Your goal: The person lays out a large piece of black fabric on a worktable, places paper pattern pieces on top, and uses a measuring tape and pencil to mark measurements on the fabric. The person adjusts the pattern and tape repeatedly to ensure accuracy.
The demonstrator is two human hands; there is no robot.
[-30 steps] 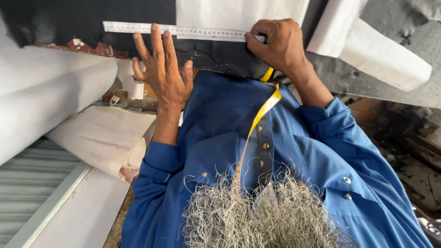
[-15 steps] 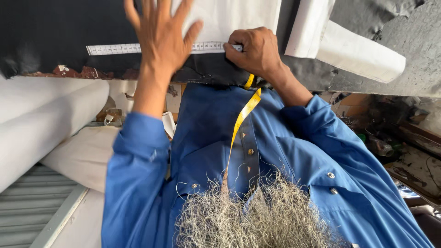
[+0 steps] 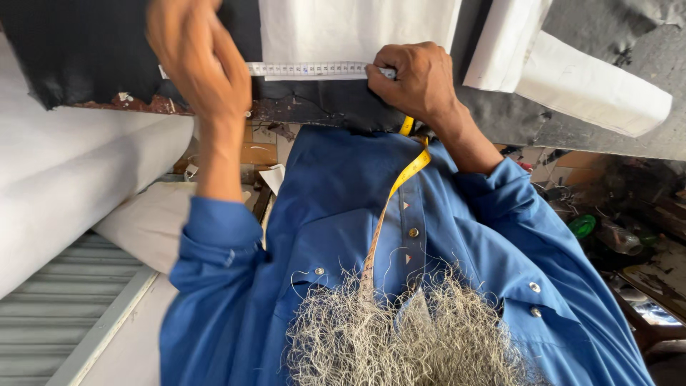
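1 measuring tape (image 3: 314, 69) lies along the near edge of 1 white cloth (image 3: 357, 30); right hand (image 3: 418, 78) fingers clamped on its right end, left hand (image 3: 196, 61), blurred, grip indiscernible, over its left end.

Tailor's workshop: fabric rolls (image 3: 64, 193), measuring tape (image 3: 314, 69), cutting table (image 3: 93, 50).

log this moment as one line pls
left hand over tape's left end | right hand pins white measuring tape on white cloth | yellow tape hangs down shirt
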